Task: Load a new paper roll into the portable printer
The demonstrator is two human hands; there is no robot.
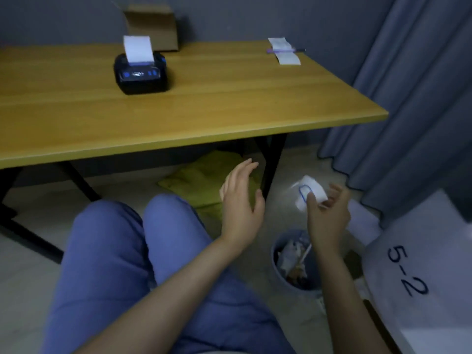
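Seated low, away from the table. Our right hand pinches a small white paper piece with a blue looped mark on it, held above the floor, up and beyond the waste bin. Whether it is a wrapper, a label or the roll's loose end we cannot tell — it is blurred. Our left hand is open and holds nothing, fingers spread, hovering just beside the right.

The printer sits well apart on the table, lid apparently shut, a strip of paper standing up from its slot. So the roll looks already seated — our judgement only.

Step in hand, as we read it: dropping the scrap into the bin.

To do it well:
- Bring the right hand squarely over the bin's mouth before letting go; light paper drifts.
- Release with fingers fully apart, so it does not cling.
- Keep the left hand clear of the drop.
- Afterwards, check the strip feeds straight.

A cardboard box and 1 pen on a slip stay untouched on the table.
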